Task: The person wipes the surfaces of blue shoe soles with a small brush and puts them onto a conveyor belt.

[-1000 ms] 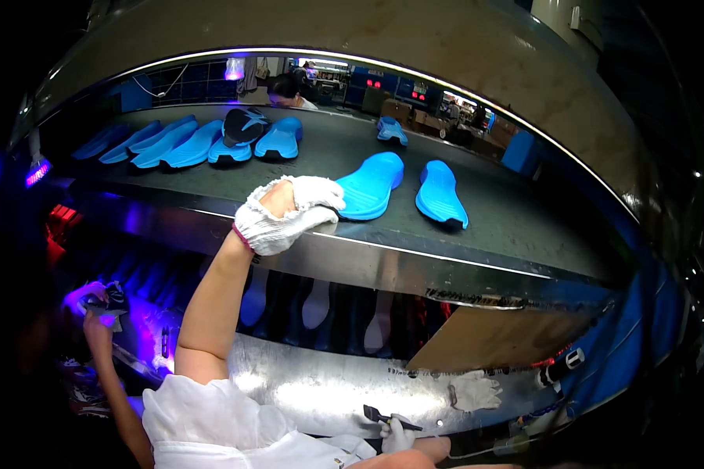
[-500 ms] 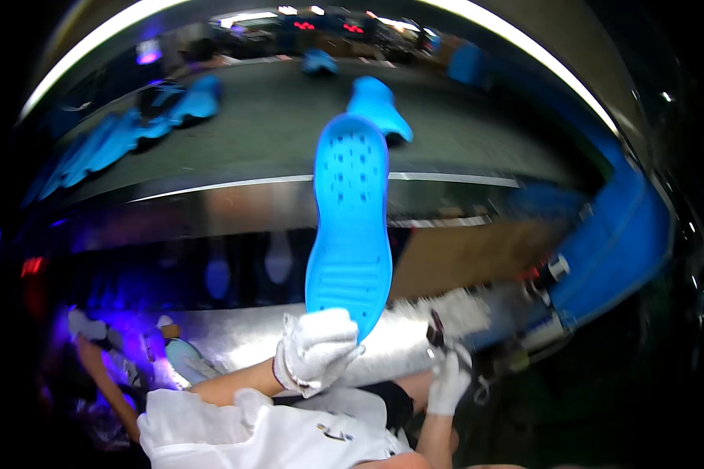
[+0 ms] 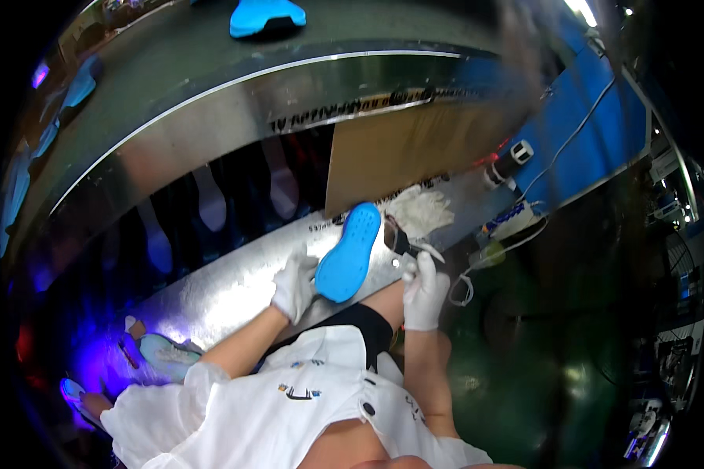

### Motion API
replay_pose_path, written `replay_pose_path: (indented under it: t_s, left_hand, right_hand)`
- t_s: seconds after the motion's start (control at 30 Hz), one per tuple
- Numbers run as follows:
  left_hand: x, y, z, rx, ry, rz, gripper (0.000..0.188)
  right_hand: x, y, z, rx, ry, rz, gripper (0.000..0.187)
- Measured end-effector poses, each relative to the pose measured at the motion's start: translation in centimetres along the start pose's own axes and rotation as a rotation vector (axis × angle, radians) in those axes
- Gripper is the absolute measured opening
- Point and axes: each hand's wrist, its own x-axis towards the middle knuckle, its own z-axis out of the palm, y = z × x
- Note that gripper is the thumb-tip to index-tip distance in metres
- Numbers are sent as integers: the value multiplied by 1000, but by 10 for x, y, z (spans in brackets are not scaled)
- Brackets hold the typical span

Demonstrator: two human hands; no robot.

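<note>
A bright blue shoe sole [image 3: 348,254] is tilted over the metal ledge, its upper end leaning right. My left hand [image 3: 295,285], in a white glove, grips its lower left edge; some fingers are hidden behind the sole. To the right, my gloved right hand [image 3: 423,293] is closed round a small dark tool [image 3: 400,241] with a thin, pale, curved part beside the fingers. The tool's exact kind cannot be made out. Its dark end is just right of the sole.
White gloves [image 3: 419,211] lie on the metal ledge [image 3: 235,293] beside a cardboard sheet [image 3: 414,148]. Beyond runs a dark green belt [image 3: 172,66] carrying blue soles [image 3: 266,17]. A black cylindrical device [image 3: 508,162] and a cable stand at right. Another person's shoe [image 3: 168,353] shows at lower left.
The view has turned downward and right. My left hand has brought the sole down from upright in front of the belt to low over the ledge, closer to the right hand's tool.
</note>
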Motion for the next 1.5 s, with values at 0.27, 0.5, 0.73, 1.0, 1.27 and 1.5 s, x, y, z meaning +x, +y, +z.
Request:
replay_pose_path:
  t_s: [0.27, 0.5, 0.73, 1.0, 1.27, 1.5]
  left_hand:
    - [40, 1, 42, -185, -404, -573, 80]
    - [23, -26, 72, -330, -542, -388, 87]
    - [-6, -8, 97, -464, -601, -117, 66]
    - [-44, -7, 122, -526, -647, -176, 69]
    - [-34, -22, 120, -425, -683, -97, 73]
    - [-46, -16, 123, -276, -729, -100, 73]
  right_hand:
    - [-4, 19, -10, 7, 66, 33, 16]
    - [3, 23, -28, -519, 75, -65, 15]
    - [-33, -38, 39, -1264, -420, -879, 19]
    - [-28, -48, 37, -1099, -442, -1046, 18]
    - [-41, -48, 24, -1056, -528, -1042, 24]
    - [-47, -44, 23, -1003, -535, -1048, 21]
